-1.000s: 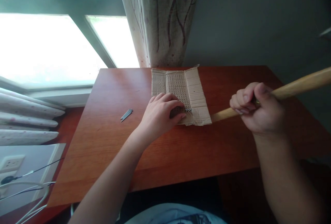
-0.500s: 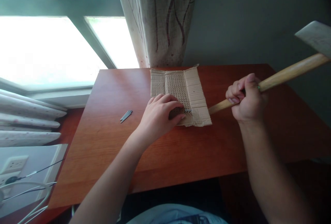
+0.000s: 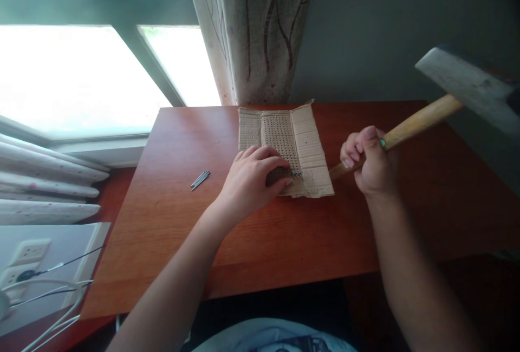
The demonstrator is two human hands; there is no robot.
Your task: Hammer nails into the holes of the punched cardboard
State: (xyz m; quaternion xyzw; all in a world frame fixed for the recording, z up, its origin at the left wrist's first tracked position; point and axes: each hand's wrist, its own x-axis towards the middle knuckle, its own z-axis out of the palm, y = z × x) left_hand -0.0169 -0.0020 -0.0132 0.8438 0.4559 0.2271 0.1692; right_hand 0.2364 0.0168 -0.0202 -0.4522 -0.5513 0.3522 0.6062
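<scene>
A flat piece of cardboard (image 3: 306,146) with rows of small holes lies at the back of the reddish wooden table (image 3: 170,222). My left hand (image 3: 254,176) rests on its near edge, fingers curled and pinched at a row of nails (image 3: 296,173) standing in the cardboard. My right hand (image 3: 369,162) is closed round the wooden handle of a hammer (image 3: 414,123). The grey metal head (image 3: 467,88) hangs in the air to the right, above the table and clear of the cardboard.
Several loose nails (image 3: 199,180) lie on the table left of my left hand. A patterned curtain (image 3: 255,32) and a window are behind the table. A wall socket with cables (image 3: 28,271) sits at lower left.
My right hand has moved left toward the cardboard, bringing the hammer head into view from the right. My left hand has stayed put.
</scene>
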